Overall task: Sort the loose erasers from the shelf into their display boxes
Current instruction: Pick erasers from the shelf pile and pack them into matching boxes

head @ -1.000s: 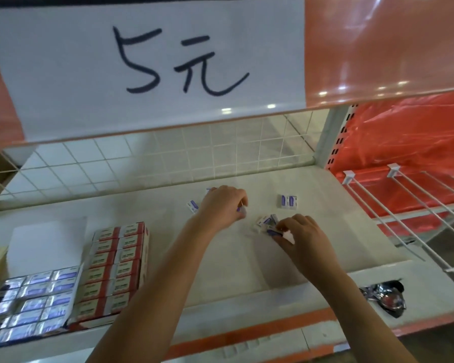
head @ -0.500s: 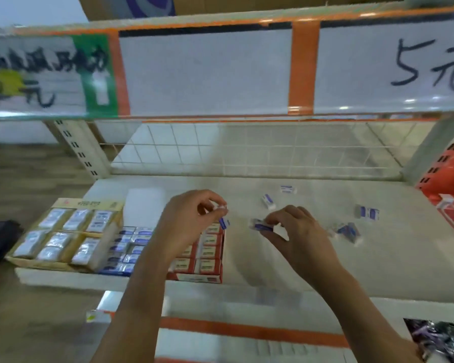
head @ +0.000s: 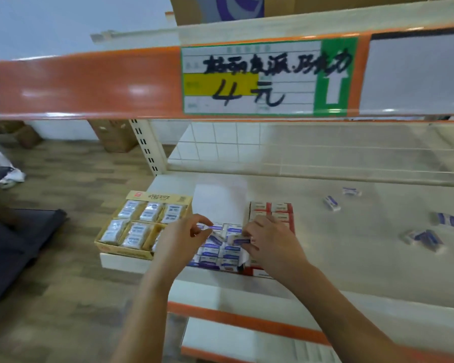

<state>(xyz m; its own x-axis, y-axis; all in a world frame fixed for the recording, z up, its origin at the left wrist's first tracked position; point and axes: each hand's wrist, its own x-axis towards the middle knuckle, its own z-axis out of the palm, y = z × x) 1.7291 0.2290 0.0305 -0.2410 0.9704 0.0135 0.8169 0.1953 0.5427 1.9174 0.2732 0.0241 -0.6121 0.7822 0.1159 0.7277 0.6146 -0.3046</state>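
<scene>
An eraser is pinched by the right hand and another eraser by the left hand, over the blue display box.

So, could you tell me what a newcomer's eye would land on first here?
Probably the handwritten price tag on the orange shelf edge above. Below it, the left hand and right hand each pinch an eraser over the blue-and-white display box; loose erasers lie scattered rightward.
</scene>
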